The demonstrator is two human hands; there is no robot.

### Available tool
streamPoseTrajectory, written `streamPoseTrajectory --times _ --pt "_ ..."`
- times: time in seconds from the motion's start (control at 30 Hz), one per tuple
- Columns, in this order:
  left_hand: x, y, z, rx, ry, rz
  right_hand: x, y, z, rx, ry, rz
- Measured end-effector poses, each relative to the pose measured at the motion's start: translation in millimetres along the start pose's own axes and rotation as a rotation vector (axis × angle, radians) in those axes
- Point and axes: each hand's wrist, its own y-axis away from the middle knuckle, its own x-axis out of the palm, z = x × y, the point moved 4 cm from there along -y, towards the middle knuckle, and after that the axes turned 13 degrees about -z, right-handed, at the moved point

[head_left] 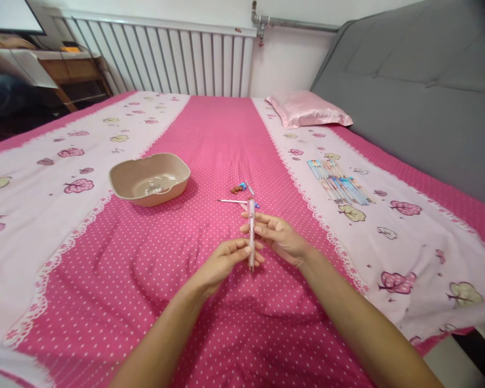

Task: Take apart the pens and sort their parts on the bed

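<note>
A pink pen barrel (251, 209) stands nearly upright between both my hands, above the pink dotted bedspread (210, 302). My left hand (222, 264) pinches its lower part with closed fingers. My right hand (277, 234) wraps its fingers round the middle. Just beyond the pen lie a thin pen refill (231, 201) and a few small pen parts (240, 188) on the bedspread.
A beige bowl (123, 177) with small white bits inside sits to the left. A row of several pens (339, 182) lies at the right on the pale strip. A pink pillow (307, 109), grey headboard (408, 91) and radiator (165, 59) stand behind.
</note>
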Motion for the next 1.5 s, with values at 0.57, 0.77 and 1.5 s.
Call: streamPoseTrajectory --times 0.57,0.77,1.5 --pt "-1.4 -1.2 1.6 -0.023 -0.023 -0.03 0.8 2.0 0.6 -0.027 0.016 -0.025" --pt "-0.9 0.0 -1.4 -0.011 -0.017 -0.028 2.0 2.8 1.6 0.028 -0.056 0.06" --pt "-0.1 0.1 -1.2 -0.016 0.001 -0.007 2.5 1.9 -1.5 0.044 -0.052 0.03"
